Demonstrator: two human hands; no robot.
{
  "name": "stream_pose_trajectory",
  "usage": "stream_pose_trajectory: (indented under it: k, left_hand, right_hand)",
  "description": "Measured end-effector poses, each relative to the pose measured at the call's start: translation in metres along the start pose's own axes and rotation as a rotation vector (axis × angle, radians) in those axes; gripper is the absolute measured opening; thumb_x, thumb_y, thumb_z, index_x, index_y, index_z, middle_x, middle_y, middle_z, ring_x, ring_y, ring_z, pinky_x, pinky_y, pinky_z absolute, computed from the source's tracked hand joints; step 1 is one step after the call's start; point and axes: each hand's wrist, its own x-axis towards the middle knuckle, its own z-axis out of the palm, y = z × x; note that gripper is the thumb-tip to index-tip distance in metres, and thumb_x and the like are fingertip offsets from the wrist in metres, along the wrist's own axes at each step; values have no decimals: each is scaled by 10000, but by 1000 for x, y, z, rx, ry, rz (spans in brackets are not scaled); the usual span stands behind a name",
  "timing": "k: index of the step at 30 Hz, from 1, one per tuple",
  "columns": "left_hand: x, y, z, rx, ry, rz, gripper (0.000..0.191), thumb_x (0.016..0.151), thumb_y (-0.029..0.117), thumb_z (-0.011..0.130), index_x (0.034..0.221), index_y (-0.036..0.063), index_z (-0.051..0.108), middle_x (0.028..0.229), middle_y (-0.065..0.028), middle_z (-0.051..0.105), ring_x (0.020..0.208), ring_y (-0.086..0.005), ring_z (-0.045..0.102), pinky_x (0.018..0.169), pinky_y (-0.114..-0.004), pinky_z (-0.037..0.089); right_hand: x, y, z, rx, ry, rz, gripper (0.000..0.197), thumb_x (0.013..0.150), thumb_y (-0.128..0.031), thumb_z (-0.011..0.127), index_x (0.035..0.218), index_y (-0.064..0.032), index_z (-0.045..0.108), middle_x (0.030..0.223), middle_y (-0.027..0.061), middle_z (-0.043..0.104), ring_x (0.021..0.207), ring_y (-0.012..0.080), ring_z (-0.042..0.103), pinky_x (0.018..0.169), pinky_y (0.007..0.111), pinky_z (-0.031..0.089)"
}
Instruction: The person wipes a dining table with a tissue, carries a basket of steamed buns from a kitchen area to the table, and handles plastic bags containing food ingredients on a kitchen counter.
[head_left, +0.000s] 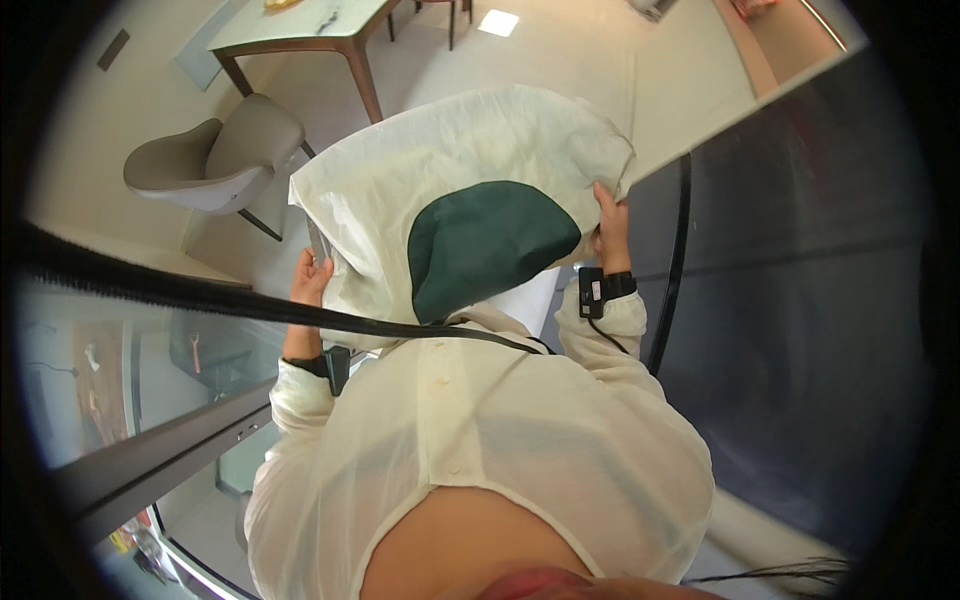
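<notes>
A large whitish fabric item (367, 202) with a dark green rounded patch (487, 244) is spread in front of my chest. My left hand (310, 274) grips its left edge, thumb against the cloth. At the opposite edge, my right hand (611, 221) pinches the cloth, with some fingers hidden behind it. The item's far edge bulges away from me, and its near edge lies against my cream shirt. A black strap with a small box sits on each wrist, and a cable runs from the right one.
A grey chair (255, 139) stands beyond at the left, near a white-topped table (300, 26) with wooden legs. A dark glossy panel (795, 300) rises close on the right. Glass with a grey metal frame (172, 457) is at the lower left.
</notes>
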Motion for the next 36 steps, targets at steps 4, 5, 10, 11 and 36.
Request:
stream_pose_trajectory:
  k: [4,5,10,11,36]
  left_hand:
    - [74,31,-37,-90,20,9,212,884,99,555,1072,55,467,937,-45,615,788,-103,587,723,-251,477]
    - [91,42,-44,-88,40,11,206,886,96,550,1070,56,467,938,-46,615,787,-104,589,727,-254,480]
    - [203,122,-110,-318,55,-104,159,903,78,510,1054,53,466,966,-60,616,848,-129,593,743,-269,495]
    - [224,125,-132,-337,52,-110,151,903,76,508,1048,53,468,961,-56,613,844,-127,592,742,-267,494]
    - [593,35,-84,-277,506,13,224,890,68,526,1093,45,434,975,-61,600,887,-135,573,790,-263,452]
  right_hand:
    - [82,-15,89,-40,-122,2,370,841,-90,557,1167,70,485,1107,121,567,1020,224,547,859,315,450]
    - [103,-16,112,-58,-128,7,370,841,-90,557,1167,70,485,1107,121,567,1020,224,547,859,315,450]
    - [196,-4,262,-150,-292,11,398,833,-103,574,1180,67,478,1118,118,563,1024,215,536,880,318,424]
    - [210,17,286,-151,-286,-8,398,831,-100,576,1181,64,479,1116,117,564,1019,213,535,881,318,420]
    - [706,177,471,-430,-697,273,481,865,-164,580,1264,41,407,1182,132,540,1061,233,522,913,344,411]
